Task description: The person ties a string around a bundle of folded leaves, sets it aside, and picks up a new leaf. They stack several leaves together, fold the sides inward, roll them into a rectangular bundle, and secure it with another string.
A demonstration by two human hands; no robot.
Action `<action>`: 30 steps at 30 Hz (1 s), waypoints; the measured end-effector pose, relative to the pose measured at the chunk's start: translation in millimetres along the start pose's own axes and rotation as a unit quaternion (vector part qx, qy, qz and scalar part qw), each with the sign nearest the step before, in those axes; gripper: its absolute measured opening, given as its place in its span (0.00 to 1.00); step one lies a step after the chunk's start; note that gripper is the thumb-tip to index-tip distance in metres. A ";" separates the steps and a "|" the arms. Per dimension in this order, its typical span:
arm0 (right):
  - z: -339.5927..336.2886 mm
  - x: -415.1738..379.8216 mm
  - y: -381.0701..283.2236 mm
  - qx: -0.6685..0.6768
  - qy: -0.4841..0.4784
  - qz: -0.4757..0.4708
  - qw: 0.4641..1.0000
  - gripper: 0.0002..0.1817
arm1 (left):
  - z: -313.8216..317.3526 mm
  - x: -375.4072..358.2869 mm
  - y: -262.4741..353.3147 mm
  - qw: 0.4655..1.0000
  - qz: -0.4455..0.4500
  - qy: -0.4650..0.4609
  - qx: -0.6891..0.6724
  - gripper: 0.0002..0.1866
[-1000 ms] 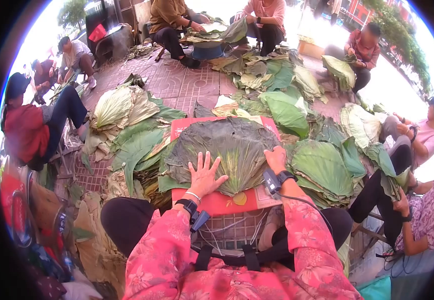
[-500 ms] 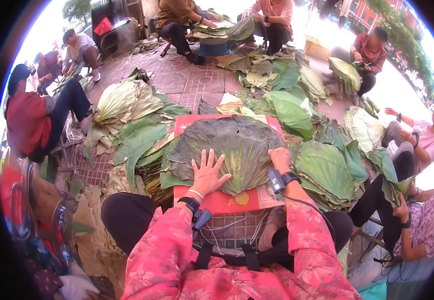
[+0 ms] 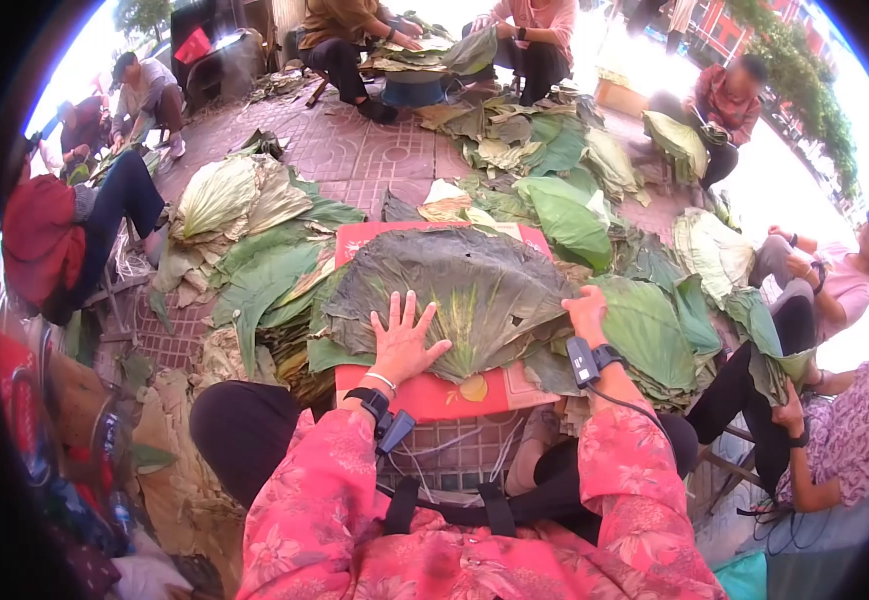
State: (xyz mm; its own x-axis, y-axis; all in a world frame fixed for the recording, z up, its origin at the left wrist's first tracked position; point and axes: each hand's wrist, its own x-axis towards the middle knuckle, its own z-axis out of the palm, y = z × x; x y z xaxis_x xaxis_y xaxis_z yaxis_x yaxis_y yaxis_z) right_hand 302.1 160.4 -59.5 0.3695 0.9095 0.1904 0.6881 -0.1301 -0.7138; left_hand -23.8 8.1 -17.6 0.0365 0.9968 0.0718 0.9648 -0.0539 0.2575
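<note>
Hands, two: left [image 3: 402, 342] spread open on one dark leaf [image 3: 465, 285], right [image 3: 588, 316] pinching its edge, above one red board [image 3: 410, 399]

Bright daylight, upper-right glare, fisheye distortion, blackened edges

This is an outdoor work spot, a paved yard or street (which one is unclear). Patterned reddish paving [image 3: 355, 160] spreads past the far edge of the red board [image 3: 415, 396], with large leaves [image 3: 655, 325] heaped on the ground, people [image 3: 335, 60] seated low around, and trees [image 3: 800, 105] beyond in daylight.
</note>
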 end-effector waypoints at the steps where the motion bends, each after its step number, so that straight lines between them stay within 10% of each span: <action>1: -14.3 -2.3 -13.6 -0.043 0.001 -0.009 0.999 0.25 | -0.7 0.1 0.2 1.000 0.001 -0.001 0.000 0.39; 6: -47.1 -16.9 -79.4 -0.122 0.058 -0.240 0.961 0.26 | 3.2 1.2 -1.3 1.000 0.003 0.005 0.004 0.39; 11: -4.8 -76.0 -125.6 -0.171 -0.141 -0.466 0.856 0.31 | -0.3 0.8 0.8 1.000 0.004 -0.003 0.012 0.39; 14: 30.7 -89.8 -91.5 -0.230 -0.231 -0.336 0.884 0.32 | -1.2 0.3 0.8 1.000 0.002 -0.010 0.014 0.39; 30: 12.6 -63.0 -83.9 -0.199 -0.263 -0.276 0.903 0.32 | -0.7 1.0 -0.6 1.000 0.007 -0.008 0.009 0.39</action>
State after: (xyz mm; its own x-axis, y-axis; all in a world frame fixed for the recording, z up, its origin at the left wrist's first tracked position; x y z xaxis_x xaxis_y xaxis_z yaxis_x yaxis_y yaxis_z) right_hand 213.3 119.0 -20.1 -0.3733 0.9274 0.0228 0.8853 0.3635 -0.2899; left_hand -24.5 9.1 -17.0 0.0539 0.9967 0.0602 0.9688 -0.0668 0.2386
